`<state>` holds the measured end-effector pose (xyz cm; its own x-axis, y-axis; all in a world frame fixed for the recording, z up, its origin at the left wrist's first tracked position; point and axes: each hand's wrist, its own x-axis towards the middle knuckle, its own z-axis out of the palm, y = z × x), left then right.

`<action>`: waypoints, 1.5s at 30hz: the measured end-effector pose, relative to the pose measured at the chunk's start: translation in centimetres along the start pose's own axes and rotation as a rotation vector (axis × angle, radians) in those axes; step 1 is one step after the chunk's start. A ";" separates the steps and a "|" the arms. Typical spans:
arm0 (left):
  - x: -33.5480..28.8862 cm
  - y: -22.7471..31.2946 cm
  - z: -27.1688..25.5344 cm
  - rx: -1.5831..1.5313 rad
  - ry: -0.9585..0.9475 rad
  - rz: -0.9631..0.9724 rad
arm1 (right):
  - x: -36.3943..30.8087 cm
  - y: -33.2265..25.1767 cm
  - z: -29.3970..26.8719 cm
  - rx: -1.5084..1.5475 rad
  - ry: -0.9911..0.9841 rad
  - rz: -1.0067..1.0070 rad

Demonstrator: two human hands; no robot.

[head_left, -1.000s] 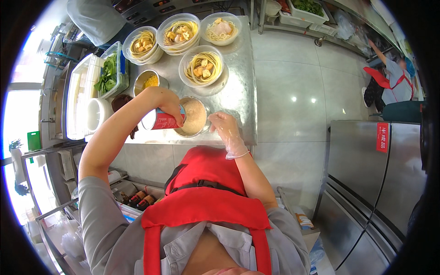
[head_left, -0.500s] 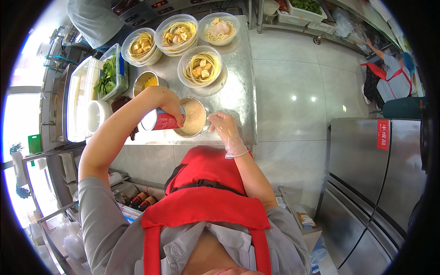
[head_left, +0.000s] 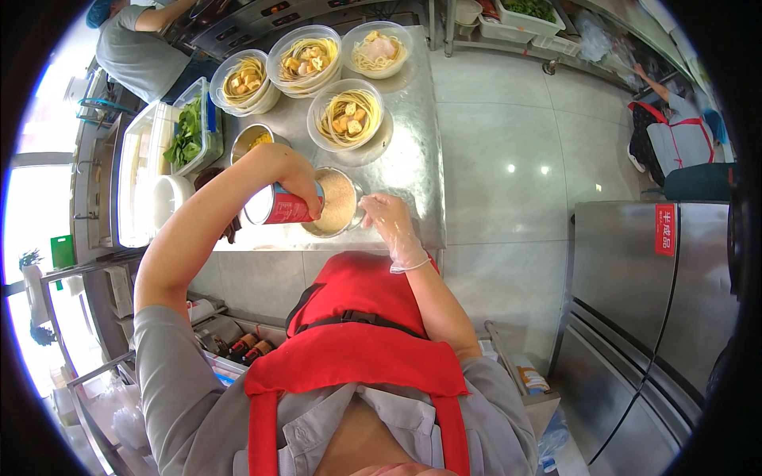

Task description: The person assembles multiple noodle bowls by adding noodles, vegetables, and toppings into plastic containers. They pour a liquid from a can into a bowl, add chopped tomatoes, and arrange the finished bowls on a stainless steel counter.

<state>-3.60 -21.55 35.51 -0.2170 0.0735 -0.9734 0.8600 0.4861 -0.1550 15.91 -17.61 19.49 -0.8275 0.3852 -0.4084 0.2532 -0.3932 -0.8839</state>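
My bare left hand (head_left: 298, 178) wraps over a red can with a pale end (head_left: 287, 209), which lies tipped on its side at the left rim of a round metal container. Light tan granules (head_left: 336, 200) fill much of that metal container (head_left: 356, 190). My right hand (head_left: 387, 218), in a clear plastic glove, pinches the container's right edge with bent fingers. Behind the left wrist stands a smaller metal pot (head_left: 238, 141) with yellow bits in it, partly hidden by the arm.
Clear bowls of noodles with tan cubes, one a front bowl (head_left: 321, 136), stand on the steel table (head_left: 413, 170). A tub of green leaves (head_left: 185, 136) and white bowls (head_left: 168, 198) are at left. One person works at far left, another at far right near the steel fridge (head_left: 615, 278).
The granules now look more even and tan, less pale. Both my hands and the can stay nearly in place. The person at far left comes further into view.
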 end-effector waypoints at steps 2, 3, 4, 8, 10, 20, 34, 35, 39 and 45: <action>-0.5 0.2 -0.1 0.008 0.015 0.014 | -0.1 -0.1 -0.1 -0.023 0.005 -0.003; -0.7 0.2 -0.1 0.027 0.027 0.015 | -0.2 -0.2 -0.1 -0.018 0.005 -0.005; -1.0 0.3 -0.2 0.018 0.031 0.019 | -0.3 -0.2 -0.1 -0.029 0.008 -0.012; -2.0 0.4 -0.6 0.003 0.036 0.018 | -0.3 -0.1 -0.1 -0.021 0.043 -0.009; -2.4 0.4 -0.8 -0.010 0.033 0.015 | -0.2 0.0 0.0 -0.053 0.017 -0.039; -4.2 -0.4 -0.8 -0.032 0.114 0.030 | -0.3 0.4 0.0 -0.115 0.027 -0.019; -2.2 -4.4 3.7 -0.162 0.285 0.174 | -1.0 0.6 0.2 -0.048 0.036 -0.045; -2.2 -4.5 3.6 -0.177 0.291 0.181 | -1.0 0.6 0.2 -0.071 0.044 -0.042; -1.4 -4.4 3.3 -0.304 0.230 0.246 | -1.1 0.7 0.5 -0.068 0.056 -0.018; 0.5 -5.4 2.9 -0.558 0.092 0.276 | -2.1 0.8 0.2 -0.038 0.074 -0.017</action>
<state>-7.00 -26.69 35.34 -0.0819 0.3241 -0.9425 0.5249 0.8179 0.2356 17.71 -18.91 19.68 -0.7929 0.4531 -0.4075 0.2591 -0.3546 -0.8984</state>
